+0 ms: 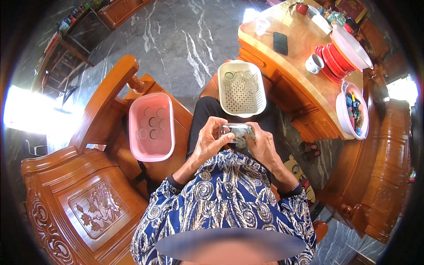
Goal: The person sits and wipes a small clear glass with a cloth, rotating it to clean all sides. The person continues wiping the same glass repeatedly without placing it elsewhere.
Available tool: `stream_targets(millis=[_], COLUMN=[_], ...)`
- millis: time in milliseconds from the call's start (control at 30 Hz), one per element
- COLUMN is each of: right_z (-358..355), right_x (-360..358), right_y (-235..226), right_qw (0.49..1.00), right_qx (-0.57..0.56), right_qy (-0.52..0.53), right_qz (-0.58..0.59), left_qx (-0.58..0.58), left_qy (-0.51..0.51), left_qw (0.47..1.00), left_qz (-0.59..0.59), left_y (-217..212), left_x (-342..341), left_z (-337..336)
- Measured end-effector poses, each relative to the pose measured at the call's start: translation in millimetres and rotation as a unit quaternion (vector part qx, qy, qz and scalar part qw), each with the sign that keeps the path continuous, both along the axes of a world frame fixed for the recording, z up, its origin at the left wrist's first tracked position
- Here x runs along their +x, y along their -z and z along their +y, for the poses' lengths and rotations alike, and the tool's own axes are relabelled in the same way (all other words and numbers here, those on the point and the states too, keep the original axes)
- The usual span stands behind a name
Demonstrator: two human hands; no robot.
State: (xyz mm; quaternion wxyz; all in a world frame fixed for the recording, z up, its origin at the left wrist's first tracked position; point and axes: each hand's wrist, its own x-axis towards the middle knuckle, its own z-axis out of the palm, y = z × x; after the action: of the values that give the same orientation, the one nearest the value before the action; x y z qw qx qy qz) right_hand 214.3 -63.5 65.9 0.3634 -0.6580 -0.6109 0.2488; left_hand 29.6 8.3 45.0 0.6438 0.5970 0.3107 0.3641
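Observation:
A clear glass (239, 130), lying sideways in front of my chest, is held between both hands; whether it is a drinking glass or a small jar I cannot tell. My left hand (213, 139) wraps its left end, thumb along the near side. On its right end, my right hand (263, 145) has its fingers closed round it. Just beyond my hands, a white perforated basket (241, 114) contains several clear round glass pieces (229, 76) at its far end. To the left, a pink plastic basin (152, 150) has several similar glass pieces (153, 122) on its bottom.
The pink basin stands on a carved wooden bench (97, 203). On the right, a wooden table (265, 37) bears a dark phone (280, 43), a white mug (314, 64), stacked red rings (334, 62) and a white tub (341, 106) of small colourful objects. Slippers (309, 150) lie on the floor.

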Motion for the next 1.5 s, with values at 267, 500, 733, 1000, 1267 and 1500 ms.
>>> stream_targets(millis=[267, 500, 733, 1000, 1267, 1500], right_z=[-6.7, -6.7, -7.4, 3.4, 0.4, 1.3], right_x=[8.3, 11.3, -7.4, -10.2, -15.4, -13.0], right_y=[-23.3, -30.1, -13.0, 8.6, 23.9, -3.0], right_qw=[0.986, 0.848, 0.947, 0.953, 0.869, 0.656], right_qx=[0.000, -0.194, -0.051, 0.124, -0.138, -0.217], right_qy=[0.004, -0.149, -0.219, -0.250, -0.077, -0.024], right_qz=[0.167, 0.470, 0.231, -0.120, 0.469, 0.722], left_qx=[-0.144, -0.136, -0.171, -0.236, 0.098, 0.272], left_qy=[-0.018, 0.008, -0.013, 0.024, 0.054, 0.044], left_qw=[0.988, 0.990, 0.985, 0.971, 0.990, 0.953], left_qz=[-0.052, -0.044, -0.027, 0.014, 0.081, 0.126], left_y=[3.3, -13.0, -26.7, -12.2, 0.6, -19.6], left_x=[-4.7, -5.1, -5.5, -7.1, -9.6, -13.1], left_z=[6.2, 6.5, 5.9, 9.7, 6.8, 13.6])
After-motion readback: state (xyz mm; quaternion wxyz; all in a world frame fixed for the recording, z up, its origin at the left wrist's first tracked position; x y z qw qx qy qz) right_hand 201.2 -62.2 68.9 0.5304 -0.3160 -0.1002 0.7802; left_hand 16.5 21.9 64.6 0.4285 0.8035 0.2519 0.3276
